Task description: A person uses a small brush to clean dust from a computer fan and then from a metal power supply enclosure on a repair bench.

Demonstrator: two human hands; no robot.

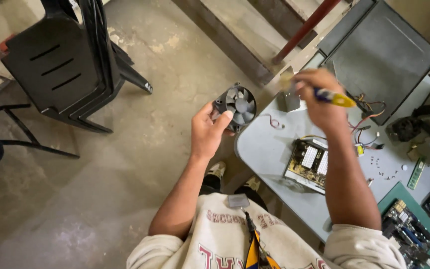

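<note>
We are gripping a small black fan [240, 105] in our left hand [208, 130], fingers curled on its frame, while our right hand [319, 97] (raised just beside it) is clasping a yellow-handled brush [335, 98] above the grey tabletop [265, 144].

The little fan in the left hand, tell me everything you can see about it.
The fan is a small, dark grey cooling fan that looks like plastic: a squarish frame around a ring of curved blades and a round hub. It faces the camera, tilted, held in the air over the concrete floor beside the table's edge. The left hand grips its lower left side, thumb on the frame's front. A thin wire seems to trail from it toward the table.
</note>
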